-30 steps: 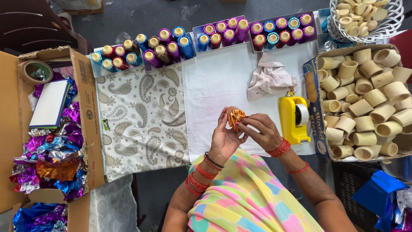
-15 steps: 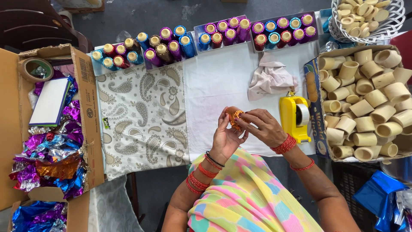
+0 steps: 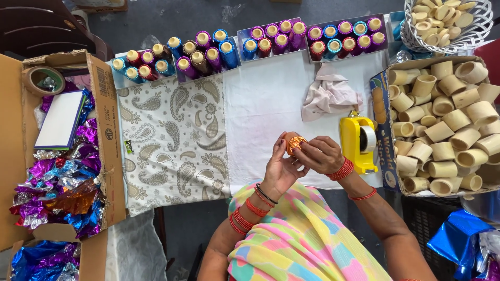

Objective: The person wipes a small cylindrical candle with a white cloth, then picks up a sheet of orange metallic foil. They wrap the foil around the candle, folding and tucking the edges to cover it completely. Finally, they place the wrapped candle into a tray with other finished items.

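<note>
Orange foil cup [image 3: 295,143] | both hands | yellow tape dispenser [image 3: 358,143] beside

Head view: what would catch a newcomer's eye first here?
At centre, the left hand and right hand together hold a small tube wrapped in orange foil above the white cloth. A row of bright foil-wrapped tubes lines the table's far edge. At right, a box brims with plain cardboard tubes.

Table [image 3: 271,104] under cloths, tape dispenser [image 3: 357,143]
</note>
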